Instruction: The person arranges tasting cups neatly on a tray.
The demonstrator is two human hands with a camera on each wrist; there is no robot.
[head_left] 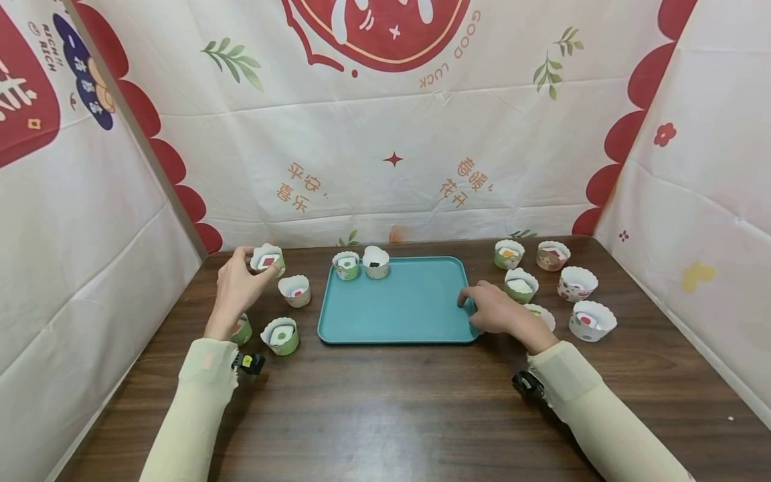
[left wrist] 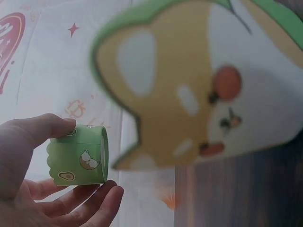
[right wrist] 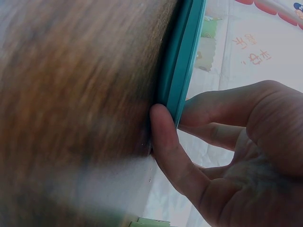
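Note:
My left hand (head_left: 236,288) grips a green paper baking cup (head_left: 267,258) at the table's back left, lifted above it. Inside that cup shows a red square on white; its green side (left wrist: 80,158) bears avocado and animal prints in the left wrist view. At the right side of the teal tray (head_left: 397,308), my right hand (head_left: 496,308) pinches the rim near the front corner. The right wrist view shows the thumb (right wrist: 163,127) against the tray's outer edge. Two cups, one green (head_left: 347,269) and one white (head_left: 376,268), stand at the tray's back left.
Left of the tray are a white cup (head_left: 295,298), a green cup (head_left: 281,341) and another green cup (head_left: 242,331) partly behind my wrist. Several cups, including a white one (head_left: 593,328), stand on the right. A printed cloth (head_left: 385,120) hangs behind the table.

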